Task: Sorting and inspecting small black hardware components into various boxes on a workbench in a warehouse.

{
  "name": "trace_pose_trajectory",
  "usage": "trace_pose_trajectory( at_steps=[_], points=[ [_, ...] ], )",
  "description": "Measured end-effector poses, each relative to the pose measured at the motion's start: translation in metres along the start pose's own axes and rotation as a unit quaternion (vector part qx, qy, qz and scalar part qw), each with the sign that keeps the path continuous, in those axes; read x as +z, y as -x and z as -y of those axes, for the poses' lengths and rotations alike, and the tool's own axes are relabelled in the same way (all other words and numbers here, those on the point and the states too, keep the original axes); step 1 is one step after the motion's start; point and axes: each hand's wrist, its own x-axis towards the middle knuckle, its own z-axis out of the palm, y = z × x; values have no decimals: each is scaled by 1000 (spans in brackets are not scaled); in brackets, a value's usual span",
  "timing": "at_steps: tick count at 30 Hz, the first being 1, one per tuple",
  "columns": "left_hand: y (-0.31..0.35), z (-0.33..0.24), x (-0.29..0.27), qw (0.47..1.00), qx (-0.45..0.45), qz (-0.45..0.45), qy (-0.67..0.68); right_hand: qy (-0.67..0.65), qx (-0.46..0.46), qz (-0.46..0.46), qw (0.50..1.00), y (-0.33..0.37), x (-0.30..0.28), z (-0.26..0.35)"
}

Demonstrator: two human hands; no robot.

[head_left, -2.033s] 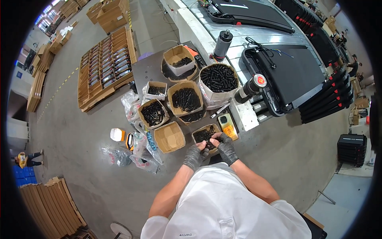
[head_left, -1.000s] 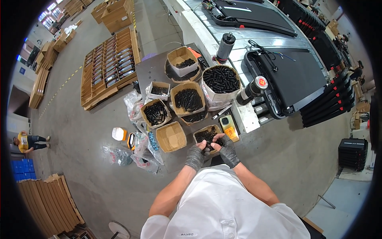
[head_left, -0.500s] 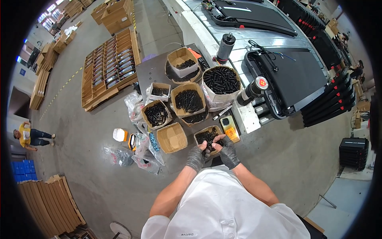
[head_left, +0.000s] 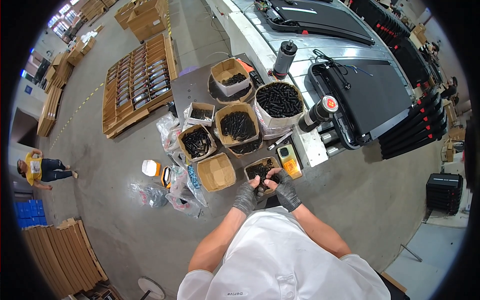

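My left hand [head_left: 247, 194] and my right hand [head_left: 286, 190] wear grey fingerless gloves and come together over the near edge of a small open carton [head_left: 248, 175]. Small black parts [head_left: 261, 168], some looking ring-like, fill that carton. The fingertips of both hands are curled and pinched close to each other; anything between them is too small to make out. Beside the carton on the left stands a carton [head_left: 216, 172] with its bare bottom showing. A phone in a yellowish case [head_left: 289, 161] lies just beyond my right hand.
Cartons of black bolts [head_left: 236, 125] and a bag-lined carton of bolts [head_left: 279, 100] stand farther back. To the right, a white-edged roller conveyor [head_left: 316, 150] carries black panels [head_left: 370, 95] and upright motors [head_left: 285, 59]. Plastic bags [head_left: 185, 202] lie left; a person in yellow [head_left: 35, 169] stands far left.
My fingers have shifted slightly over the carton, still pinched together. The person at the far left has changed posture and moved slightly right.
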Motion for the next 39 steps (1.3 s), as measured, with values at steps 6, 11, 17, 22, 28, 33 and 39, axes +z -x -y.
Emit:
trace_pose_trajectory(
  at_steps=[6, 11, 17, 22, 28, 33, 39],
  points=[
    [4, -6, 1, 999, -2, 31, 12, -338, 143, -26, 930, -3, -9, -16],
    [9, -12, -2, 996, -13, 81, 45, -417, 167, 64, 891, 3, -21, -12],
    [5, -10, -14, 991, -4, 130, 42, -451, 217, 51, 864, -5, -27, -15],
    [2, -6, -24, 989, -18, 140, 37, -405, 192, 60, 892, 3, -26, -11],
    [1, -7, -14, 993, 2, 113, 32, -327, 173, 84, 925, 7, -19, -9],
    [7, -12, -16, 992, 0, 120, 34, -398, 176, 95, 895, 11, -22, -3],
    [7, -14, -13, 995, 44, 92, 22, -228, 114, 80, 964, 10, -21, -2]
  ],
)
